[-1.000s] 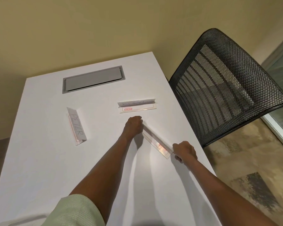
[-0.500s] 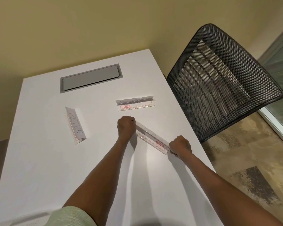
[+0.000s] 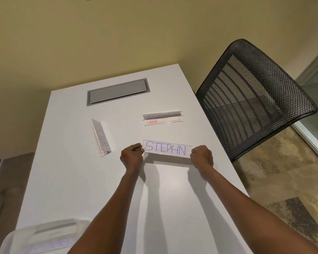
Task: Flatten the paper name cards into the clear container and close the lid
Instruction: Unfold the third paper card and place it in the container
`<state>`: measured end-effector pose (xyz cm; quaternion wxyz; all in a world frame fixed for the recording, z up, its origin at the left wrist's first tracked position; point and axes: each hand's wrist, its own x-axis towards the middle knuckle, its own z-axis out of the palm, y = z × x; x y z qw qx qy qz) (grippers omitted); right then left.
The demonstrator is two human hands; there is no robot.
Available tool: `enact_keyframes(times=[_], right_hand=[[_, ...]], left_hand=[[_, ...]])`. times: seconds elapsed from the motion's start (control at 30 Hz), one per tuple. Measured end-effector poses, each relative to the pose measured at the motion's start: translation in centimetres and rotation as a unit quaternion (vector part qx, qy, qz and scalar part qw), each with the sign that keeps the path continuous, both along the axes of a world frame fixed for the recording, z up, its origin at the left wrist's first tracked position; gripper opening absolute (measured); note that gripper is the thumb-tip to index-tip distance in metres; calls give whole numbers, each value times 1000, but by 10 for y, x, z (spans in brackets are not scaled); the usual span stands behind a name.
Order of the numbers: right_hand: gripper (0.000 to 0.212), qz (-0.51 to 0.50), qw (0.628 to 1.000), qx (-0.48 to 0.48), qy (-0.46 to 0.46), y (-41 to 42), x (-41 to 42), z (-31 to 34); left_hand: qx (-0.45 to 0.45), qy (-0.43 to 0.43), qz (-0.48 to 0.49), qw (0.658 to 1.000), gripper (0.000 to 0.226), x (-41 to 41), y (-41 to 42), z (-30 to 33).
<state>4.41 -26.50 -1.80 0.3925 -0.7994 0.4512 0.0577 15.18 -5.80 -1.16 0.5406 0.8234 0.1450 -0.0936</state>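
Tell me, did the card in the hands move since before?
Yes. The STEPHN card turned from slanting to lying level with the far card, lifted, writing facing up, gripped by the left hand and right hand.

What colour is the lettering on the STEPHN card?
Blue-purple ink on white, on the STEPHN card, head view.

A white table (image 3: 66, 162) stands against a yellowish wall (image 3: 117, 33) — a grey hatch (image 3: 117, 92) set in its far end. Right of the table, a black mesh chair (image 3: 255, 99); beyond it, mottled brown floor (image 3: 283, 180).

"STEPHN" on held card (image 3: 167, 150); "PETER" on left card (image 3: 101, 138)
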Motion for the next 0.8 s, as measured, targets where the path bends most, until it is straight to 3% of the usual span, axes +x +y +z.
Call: enact_keyframes(times=[0.13, 0.3, 0.4, 0.47, 0.8], right_hand=[[27, -28, 997, -38, -55, 14, -3, 3], [22, -49, 994, -38, -85, 21, -9, -6], [3, -46, 994, -44, -89, 21, -10, -12], [13, -49, 994, -46, -92, 21, -11, -16], [9, -19, 996, -70, -57, 21, -14, -28]], left_hand=[[-28, 12, 28, 999, 26, -11, 16, 0], [-45, 15, 37, 998, 26, -22, 30, -4], [-16, 4, 18, 1000, 24, -28, 37, -8], [13, 1, 0, 1000, 23, -31, 41, -11], [111, 5, -49, 993, 20, -42, 41, -24]])
